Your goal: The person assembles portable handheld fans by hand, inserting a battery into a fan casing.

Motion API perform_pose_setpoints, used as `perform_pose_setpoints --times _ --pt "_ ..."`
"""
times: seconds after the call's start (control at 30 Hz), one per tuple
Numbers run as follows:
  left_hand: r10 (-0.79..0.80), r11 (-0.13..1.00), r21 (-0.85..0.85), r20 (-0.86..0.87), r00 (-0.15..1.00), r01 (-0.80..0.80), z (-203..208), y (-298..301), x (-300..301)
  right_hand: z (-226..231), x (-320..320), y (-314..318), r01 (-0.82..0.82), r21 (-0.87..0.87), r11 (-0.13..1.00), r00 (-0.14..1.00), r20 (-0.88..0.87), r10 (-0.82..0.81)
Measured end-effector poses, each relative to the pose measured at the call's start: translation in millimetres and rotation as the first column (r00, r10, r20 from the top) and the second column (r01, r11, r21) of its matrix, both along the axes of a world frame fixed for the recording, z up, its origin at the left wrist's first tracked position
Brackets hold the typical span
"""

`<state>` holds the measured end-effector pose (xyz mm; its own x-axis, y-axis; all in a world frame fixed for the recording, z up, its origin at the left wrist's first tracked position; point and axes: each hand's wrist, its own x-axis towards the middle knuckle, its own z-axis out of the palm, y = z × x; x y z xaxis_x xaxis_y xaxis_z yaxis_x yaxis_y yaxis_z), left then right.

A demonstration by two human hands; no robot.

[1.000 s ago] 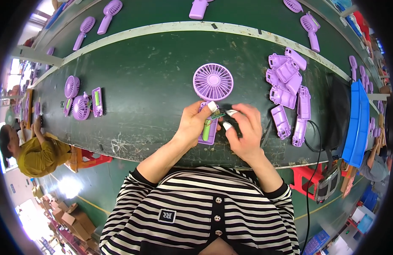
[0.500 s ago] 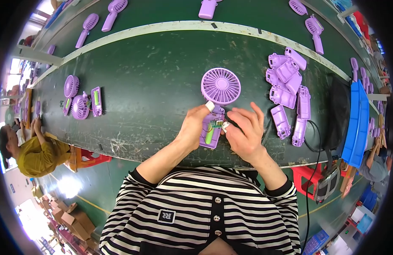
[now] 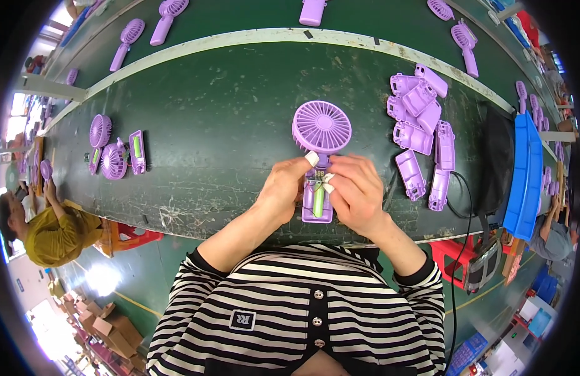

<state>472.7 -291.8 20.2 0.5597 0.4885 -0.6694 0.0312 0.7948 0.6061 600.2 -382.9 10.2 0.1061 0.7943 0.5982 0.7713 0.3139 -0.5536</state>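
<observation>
In front of me a purple handheld fan [image 3: 322, 127] lies on the green workbench, its round grille away from me and its handle toward me. The handle is open and shows a green battery cell [image 3: 318, 202] and, above it, a small circuit board [image 3: 317, 175] with a display. My left hand [image 3: 284, 188] grips the handle's left side, its wrapped thumb near the neck. Closed in a pinch at the board's right edge is my right hand [image 3: 357, 194], with white wrapping on a fingertip. Whether it holds the board or presses it is partly hidden.
Purple handle shells [image 3: 420, 113] are heaped to the right, near a black bag [image 3: 495, 163] and blue bin [image 3: 523, 178]. At left sit several partly open fans [image 3: 114, 160]. Finished-looking fans [image 3: 465, 47] lie on the strip beyond the white rail [image 3: 240, 42]. A co-worker [image 3: 55, 232] sits far left.
The circuit board has gone from tilted and raised to lying straighter within the handle. The fan's handle has turned slightly upright, and my right fingers have closed in nearer the neck.
</observation>
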Motion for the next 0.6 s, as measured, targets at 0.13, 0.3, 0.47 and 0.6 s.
perform_pose_setpoints --times 0.13,0.3,0.47,0.6 --pt "-0.080 0.996 -0.042 -0.013 0.997 0.080 -6 4 -1 14 6 3 -0.031 -0.116 0.993 0.986 -0.168 0.011" --pt "-0.027 0.994 -0.102 0.050 0.998 0.032 8 5 2 22 17 8 -0.094 -0.230 0.969 0.974 -0.225 0.041" --pt "-0.029 0.991 -0.127 0.066 0.997 0.037 9 9 1 26 19 9 -0.114 -0.287 0.951 0.960 -0.278 0.031" --pt "-0.023 0.990 -0.138 0.078 0.997 0.034 12 10 1 22 18 10 -0.131 -0.248 0.960 0.958 -0.282 0.058"
